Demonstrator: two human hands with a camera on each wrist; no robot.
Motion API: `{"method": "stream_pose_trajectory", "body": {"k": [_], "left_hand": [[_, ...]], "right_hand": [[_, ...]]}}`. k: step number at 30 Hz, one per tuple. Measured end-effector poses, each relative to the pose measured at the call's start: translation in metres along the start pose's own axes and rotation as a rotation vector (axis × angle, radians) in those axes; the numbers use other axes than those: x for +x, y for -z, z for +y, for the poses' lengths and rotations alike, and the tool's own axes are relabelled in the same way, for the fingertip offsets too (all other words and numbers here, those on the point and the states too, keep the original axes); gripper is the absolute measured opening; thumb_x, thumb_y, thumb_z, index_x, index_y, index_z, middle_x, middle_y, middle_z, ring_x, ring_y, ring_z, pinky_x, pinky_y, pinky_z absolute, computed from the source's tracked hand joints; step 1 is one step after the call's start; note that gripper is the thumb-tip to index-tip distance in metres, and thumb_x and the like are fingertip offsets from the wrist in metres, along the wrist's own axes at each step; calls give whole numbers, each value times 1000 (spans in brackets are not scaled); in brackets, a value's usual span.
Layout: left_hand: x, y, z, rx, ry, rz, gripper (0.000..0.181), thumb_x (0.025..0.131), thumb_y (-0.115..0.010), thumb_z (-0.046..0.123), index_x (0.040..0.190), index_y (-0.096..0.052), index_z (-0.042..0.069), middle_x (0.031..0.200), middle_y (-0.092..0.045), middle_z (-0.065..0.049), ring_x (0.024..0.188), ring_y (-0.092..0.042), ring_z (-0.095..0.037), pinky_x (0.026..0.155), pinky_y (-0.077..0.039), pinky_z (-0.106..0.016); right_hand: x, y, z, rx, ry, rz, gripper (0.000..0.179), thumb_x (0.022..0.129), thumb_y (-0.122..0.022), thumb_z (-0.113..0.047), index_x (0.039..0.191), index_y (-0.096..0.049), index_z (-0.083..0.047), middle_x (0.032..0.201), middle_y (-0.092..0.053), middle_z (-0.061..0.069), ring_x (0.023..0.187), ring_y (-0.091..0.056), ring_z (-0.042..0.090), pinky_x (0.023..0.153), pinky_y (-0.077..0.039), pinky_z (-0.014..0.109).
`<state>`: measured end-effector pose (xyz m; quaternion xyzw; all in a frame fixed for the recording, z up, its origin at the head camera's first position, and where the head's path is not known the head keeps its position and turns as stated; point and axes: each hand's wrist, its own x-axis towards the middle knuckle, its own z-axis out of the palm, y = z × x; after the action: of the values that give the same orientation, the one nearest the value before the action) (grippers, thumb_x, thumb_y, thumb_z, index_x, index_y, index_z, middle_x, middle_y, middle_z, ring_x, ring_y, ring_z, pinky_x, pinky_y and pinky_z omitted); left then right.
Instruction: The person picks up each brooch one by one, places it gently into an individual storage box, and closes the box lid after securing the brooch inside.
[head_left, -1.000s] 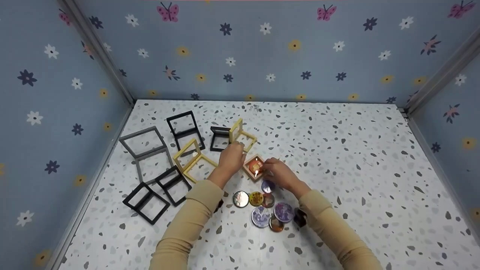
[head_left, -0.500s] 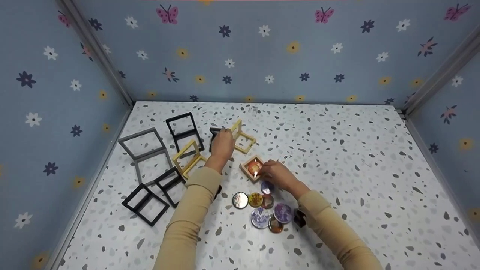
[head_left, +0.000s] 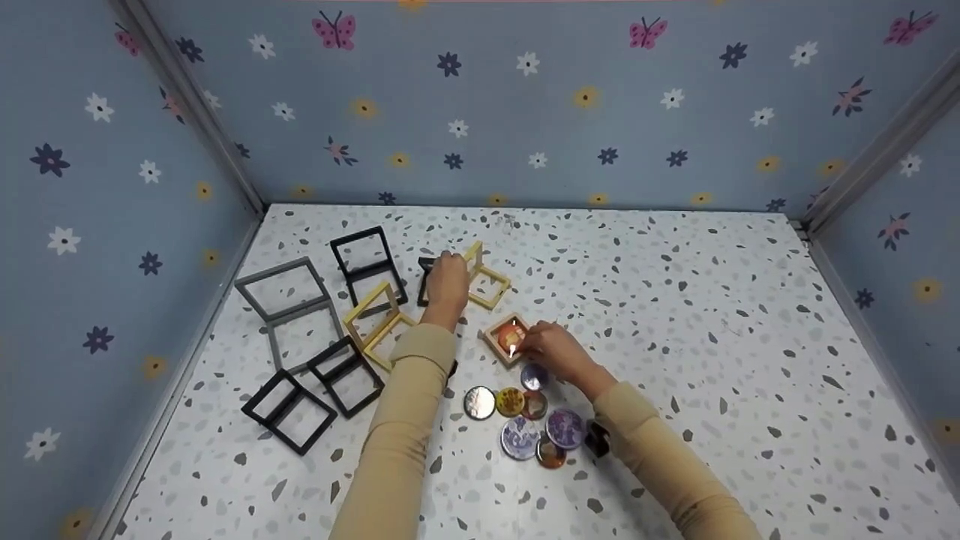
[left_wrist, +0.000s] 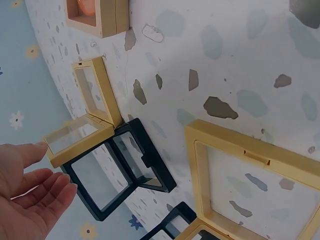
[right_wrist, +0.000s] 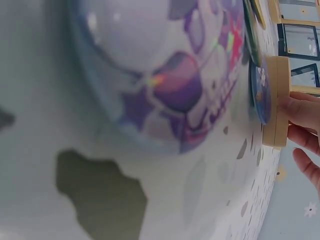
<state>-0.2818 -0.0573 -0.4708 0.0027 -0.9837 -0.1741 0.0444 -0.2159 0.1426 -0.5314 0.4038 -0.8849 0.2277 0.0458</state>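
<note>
As I follow this from my remote seat, one frame in eight looks filled. Leftmost, a low black frame (head_left: 285, 403) lies hinged open without a badge; so do the grey frame (head_left: 300, 308), the second low black frame (head_left: 343, 367), the tall black frame (head_left: 370, 269) and the larger yellow frame (head_left: 382, 330). The left hand (head_left: 448, 289) hangs over the small black frame (left_wrist: 157, 156), its thumb and fingers parted and loosely bent — I see nothing held, but cannot tell whether they touch the small yellow frame (left_wrist: 108, 95) beside it. Both small frames stand open and unfilled.

Next is the tan frame (head_left: 495, 349), its halves apparently together around an orange badge (head_left: 508, 336); I judge that one nearly or fully done. Below it I count seven loose badges: silvery badge (head_left: 480, 403), yellow badge (head_left: 511, 401), pale purple badge (head_left: 520, 438), reddish badge (head_left: 535, 406), small purple badge (head_left: 534, 376), brown badge (head_left: 551, 453), deep purple badge (head_left: 566, 428) — seven open frames, seven badges, all left, I judge. The right hand (head_left: 556, 351) pinches the tan frame's right corner.
</note>
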Motion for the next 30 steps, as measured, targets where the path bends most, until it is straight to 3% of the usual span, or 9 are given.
{"method": "stream_pose_trajectory", "body": {"k": [5, 12, 17, 24, 30], "left_hand": [[3, -1, 1, 29, 13, -22, 15, 83, -57, -1, 96, -61, -7, 96, -56, -18, 89, -56, -27, 72, -49, -34], [6, -4, 2, 35, 14, -25, 20, 77, -58, -10, 97, -61, -7, 95, -57, -18, 88, -57, -28, 72, -49, -35], [8, -5, 1, 31, 31, -6, 19, 79, -55, -10, 97, -61, -7, 94, -58, -18, 86, -58, -28, 71, -49, -35], [9, -8, -1, -36, 61, -33, 18, 83, -51, -9, 99, -60, -7, 96, -57, -19, 88, -58, -29, 71, -49, -35], [6, -11, 0, -90, 99, 2, 16, 89, -46, 0, 92, -61, -6, 88, -61, -19, 80, -61, -28, 64, -50, -36]], "right_hand": [[-2, 2, 3, 5, -7, 15, 12, 69, -71, 0, 80, -70, -6, 75, -63, 3, 70, -55, 17, 64, -45, 30], [-6, 5, 5, 5, -54, 7, 12, 70, -70, -1, 82, -70, -5, 77, -63, 4, 73, -56, 18, 68, -46, 31], [-9, 6, 6, 21, -120, 13, 12, 70, -72, -3, 81, -71, -5, 76, -63, 4, 73, -56, 18, 67, -46, 32], [-12, 8, 8, 4, -158, 20, 9, 72, -72, -6, 80, -71, -7, 75, -63, 3, 70, -56, 17, 65, -46, 31], [-15, 12, 11, 16, -204, 26, 9, 71, -71, -6, 80, -71, -8, 77, -64, 4, 72, -57, 18, 68, -46, 31]]}}
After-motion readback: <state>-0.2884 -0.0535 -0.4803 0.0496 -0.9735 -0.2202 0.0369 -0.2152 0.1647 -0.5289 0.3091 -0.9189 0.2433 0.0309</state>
